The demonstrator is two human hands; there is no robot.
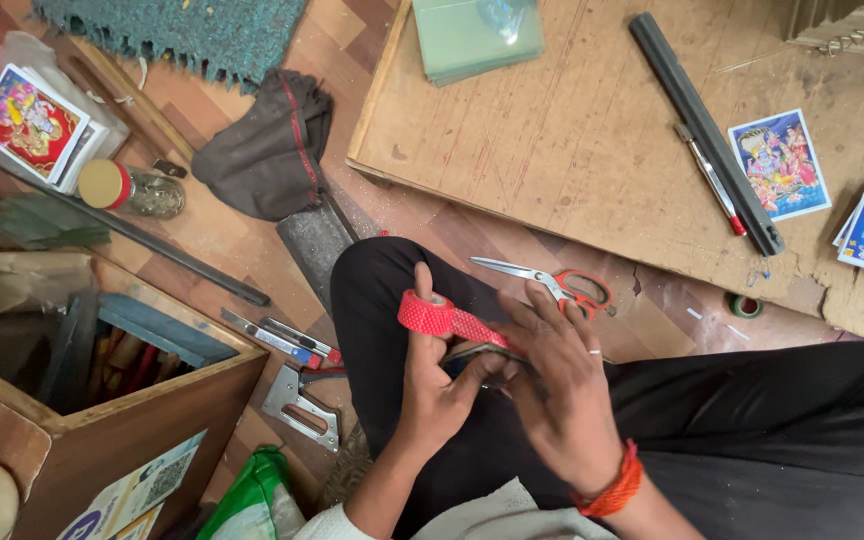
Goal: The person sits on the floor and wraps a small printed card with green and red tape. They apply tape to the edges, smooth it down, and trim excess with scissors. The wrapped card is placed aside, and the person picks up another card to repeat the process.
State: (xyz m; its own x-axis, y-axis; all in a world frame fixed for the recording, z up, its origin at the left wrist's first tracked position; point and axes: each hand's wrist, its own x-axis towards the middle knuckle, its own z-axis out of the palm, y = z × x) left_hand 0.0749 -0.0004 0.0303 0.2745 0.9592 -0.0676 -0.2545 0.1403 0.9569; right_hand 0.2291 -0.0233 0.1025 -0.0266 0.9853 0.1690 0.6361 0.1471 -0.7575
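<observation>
My left hand (432, 375) holds a small roll of red patterned tape (425, 311) over my lap, thumb and fingers around the roll. A strip of the tape (477, 328) runs out to the right. My right hand (557, 385), with an orange thread at the wrist, pinches the free end of that strip and presses it onto a thin flat piece that is mostly hidden under the fingers. Both hands rest above my black trousers (752, 440).
Red-handled scissors (562, 287) lie on the floor just beyond my knee. A wooden board (572, 130) carries a black bar (702, 125), a pen (709, 178) and printed pictures (779, 163). A staple gun (300, 405), a wooden box (102, 400) and a jar (132, 188) are at left.
</observation>
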